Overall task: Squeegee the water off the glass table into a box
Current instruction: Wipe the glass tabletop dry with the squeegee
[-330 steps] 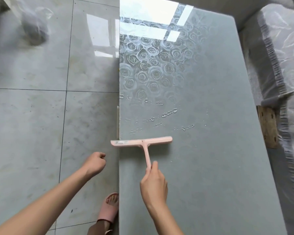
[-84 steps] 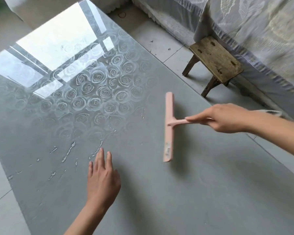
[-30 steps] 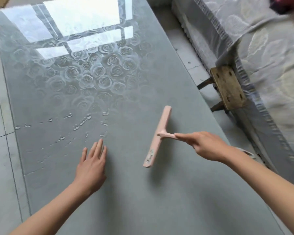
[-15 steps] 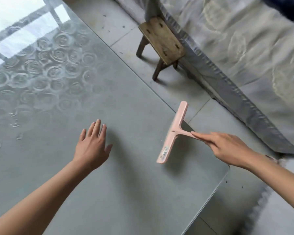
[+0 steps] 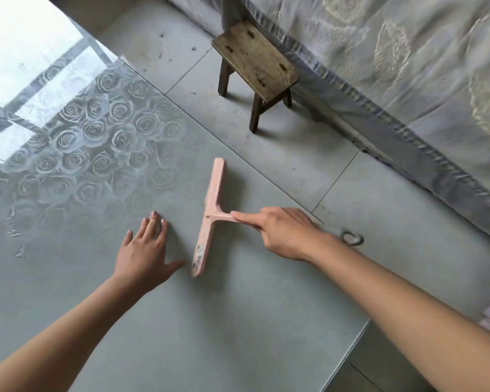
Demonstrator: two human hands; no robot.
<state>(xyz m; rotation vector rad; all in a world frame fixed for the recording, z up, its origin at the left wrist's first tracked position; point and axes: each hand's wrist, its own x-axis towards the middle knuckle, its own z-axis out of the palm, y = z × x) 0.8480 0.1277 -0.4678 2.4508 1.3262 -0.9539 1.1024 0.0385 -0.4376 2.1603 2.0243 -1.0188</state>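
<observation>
A grey glass table (image 5: 238, 321) printed with roses stands on a pale tiled floor (image 5: 294, 154), beside one small wooden stool (image 5: 256, 60) and a grey patterned fabric cover (image 5: 393, 66). The person's right hand (image 5: 283, 233) grips the handle of the one pink plastic T-shaped squeegee (image 5: 213, 199), forefinger laid along the stem and the other fingers curled round it. The blade runs crosswise just beyond that fingertip, set on the glass near the table's right edge. A small white label (image 5: 200, 251) sits on the blade's near end, its writing too small to read. Just beside the blade, the left hand (image 5: 143, 256) lies flat on the glass, fingers spread. Scattered water drops (image 5: 14, 236) lie well beyond it.
</observation>
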